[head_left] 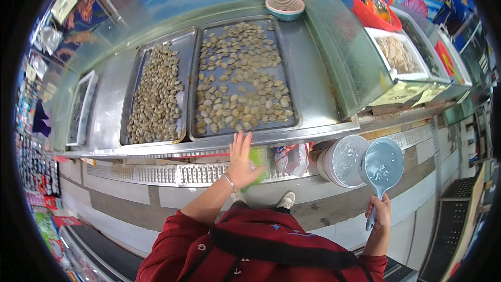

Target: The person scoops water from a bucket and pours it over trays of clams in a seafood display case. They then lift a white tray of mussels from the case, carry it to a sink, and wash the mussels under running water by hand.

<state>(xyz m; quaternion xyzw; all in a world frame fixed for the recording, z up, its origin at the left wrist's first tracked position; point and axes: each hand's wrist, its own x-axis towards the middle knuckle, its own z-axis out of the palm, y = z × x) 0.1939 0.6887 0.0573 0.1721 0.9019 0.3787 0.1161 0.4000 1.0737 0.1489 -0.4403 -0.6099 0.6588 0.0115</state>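
My right hand [382, 210] is wrapped round the handle of a light blue water dipper [379, 190]. Water fills the dipper's bowl, which is held level beside and partly over a white bucket [327, 163] of water. My left hand [242, 163] has its fingers stretched and spread, with nothing in it. Its fingertips are at the front edge of the steel counter [318, 131], just below a large metal tray [288, 75]. Many clams [250, 105] lie spread over that tray. To its left, a narrower tray [185, 55] bears a denser heap of clams [154, 96].
Glass walls [347, 52] enclose the counter. A round basket [285, 8] stands at its back; a white tray [91, 107] is at far left. On the right are a red basket [365, 13] and white boxes [415, 75]. Bags [292, 159] sit below the counter.
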